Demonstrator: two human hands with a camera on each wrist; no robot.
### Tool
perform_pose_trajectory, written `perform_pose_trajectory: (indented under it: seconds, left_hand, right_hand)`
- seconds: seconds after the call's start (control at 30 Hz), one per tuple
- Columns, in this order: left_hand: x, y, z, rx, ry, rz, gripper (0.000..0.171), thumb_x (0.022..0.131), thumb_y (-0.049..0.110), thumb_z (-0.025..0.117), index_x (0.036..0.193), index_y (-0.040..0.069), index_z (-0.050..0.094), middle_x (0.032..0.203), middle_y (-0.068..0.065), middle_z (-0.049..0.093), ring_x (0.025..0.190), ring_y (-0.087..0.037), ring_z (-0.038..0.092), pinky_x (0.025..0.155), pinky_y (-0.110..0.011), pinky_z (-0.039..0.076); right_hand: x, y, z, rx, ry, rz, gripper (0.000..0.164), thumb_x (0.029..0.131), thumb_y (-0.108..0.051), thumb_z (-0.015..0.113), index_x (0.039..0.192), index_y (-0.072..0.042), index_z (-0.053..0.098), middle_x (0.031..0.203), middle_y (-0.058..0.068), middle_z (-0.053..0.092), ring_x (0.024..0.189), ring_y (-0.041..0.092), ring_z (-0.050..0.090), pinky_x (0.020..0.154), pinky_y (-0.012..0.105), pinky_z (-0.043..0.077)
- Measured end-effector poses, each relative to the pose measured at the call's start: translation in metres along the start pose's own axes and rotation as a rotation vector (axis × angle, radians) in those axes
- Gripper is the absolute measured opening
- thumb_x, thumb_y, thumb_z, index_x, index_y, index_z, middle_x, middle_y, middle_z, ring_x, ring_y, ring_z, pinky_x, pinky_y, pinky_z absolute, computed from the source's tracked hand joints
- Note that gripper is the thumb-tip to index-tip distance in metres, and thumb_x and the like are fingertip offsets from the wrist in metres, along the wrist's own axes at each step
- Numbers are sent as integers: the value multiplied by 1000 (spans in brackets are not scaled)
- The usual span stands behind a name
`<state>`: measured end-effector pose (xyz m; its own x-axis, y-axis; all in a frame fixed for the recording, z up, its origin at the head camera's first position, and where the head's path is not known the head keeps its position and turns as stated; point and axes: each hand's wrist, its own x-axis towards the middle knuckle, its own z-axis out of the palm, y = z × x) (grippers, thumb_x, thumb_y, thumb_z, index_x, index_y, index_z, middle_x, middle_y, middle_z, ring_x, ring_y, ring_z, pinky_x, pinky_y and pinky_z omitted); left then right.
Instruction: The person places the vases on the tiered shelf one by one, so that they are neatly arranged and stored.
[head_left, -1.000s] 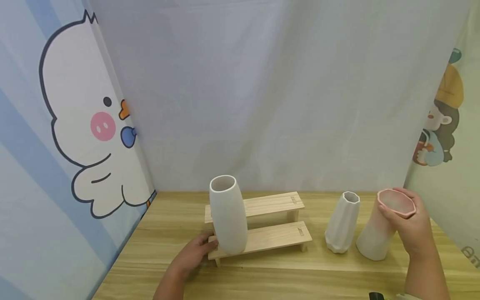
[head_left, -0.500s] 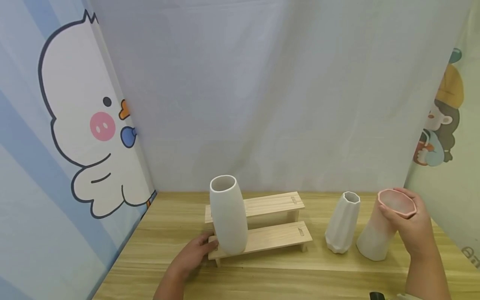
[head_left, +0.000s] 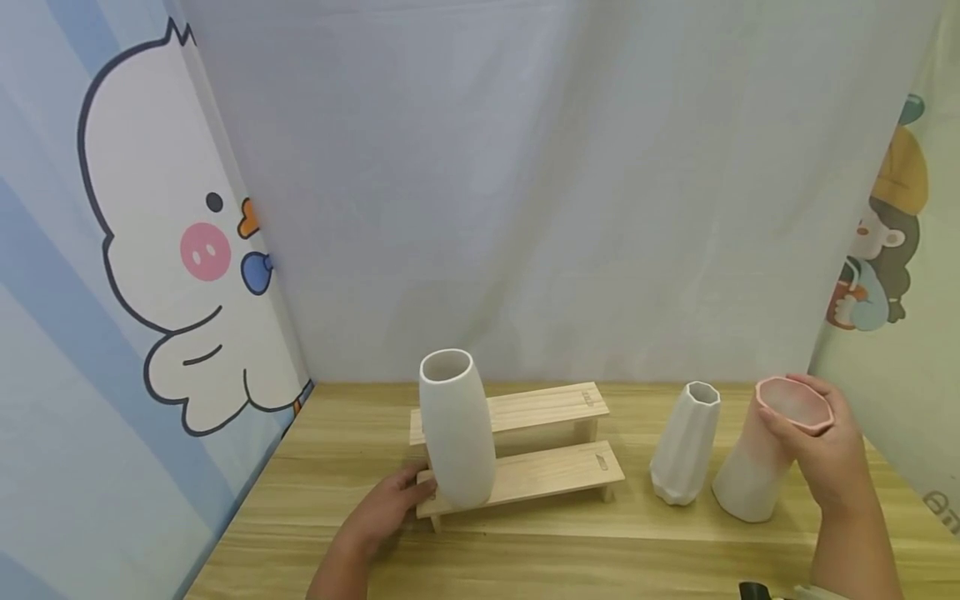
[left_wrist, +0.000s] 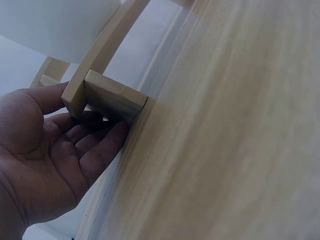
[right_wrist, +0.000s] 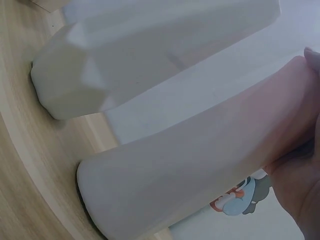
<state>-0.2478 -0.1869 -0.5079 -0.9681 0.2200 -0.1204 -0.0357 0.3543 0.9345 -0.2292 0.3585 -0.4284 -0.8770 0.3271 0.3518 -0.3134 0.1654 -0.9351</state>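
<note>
My left hand [head_left: 381, 510] grips the left end of a two-step wooden stand [head_left: 551, 475]. In the left wrist view, the thumb lies at the board's top and the fingers [left_wrist: 102, 155] curl beneath, beside the short leg [left_wrist: 112, 95]. A tall smooth white vase [head_left: 459, 442] stands upright on the lower step's left end, hiding part of the upper step. My right hand [head_left: 831, 446] holds a pink-and-white vase [head_left: 750, 479] around its pink rim, thumb at the front. That vase's base is on the table in the right wrist view [right_wrist: 165, 175]. Left of it stands a faceted white vase [head_left: 684, 450].
The light wood-grain table [head_left: 570, 558] runs back to a grey-white curtain [head_left: 510, 192]. Cartoon-printed cloth, with a white bird [head_left: 187, 250] on the left and a figure [head_left: 877, 250] on the right, encloses the sides. A small black object [head_left: 753, 591] shows at the bottom edge.
</note>
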Motion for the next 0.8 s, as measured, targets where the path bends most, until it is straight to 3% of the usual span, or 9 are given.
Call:
perform_pose_trajectory:
  seconds: [0.57,0.8]
  left_hand:
    - [3,-2,-3,-14,-53,3,61,96,48,57,146,13,48,150,-16,44,138,-38,37,108,-61,32]
    - [1,-1,-2,-3,-39,0,57,98,44,57,145,13,49,147,-14,47,136,-35,41,107,-60,33]
  right_hand:
    - [-3,-11,-1,92,52,-42,56,82,7,72,127,-21,54,108,-6,55,92,3,54,68,8,48]
    - [-6,-23,-1,26,71,-41,57,81,5,73,126,-23,54,106,-8,55,91,3,53,67,8,48]
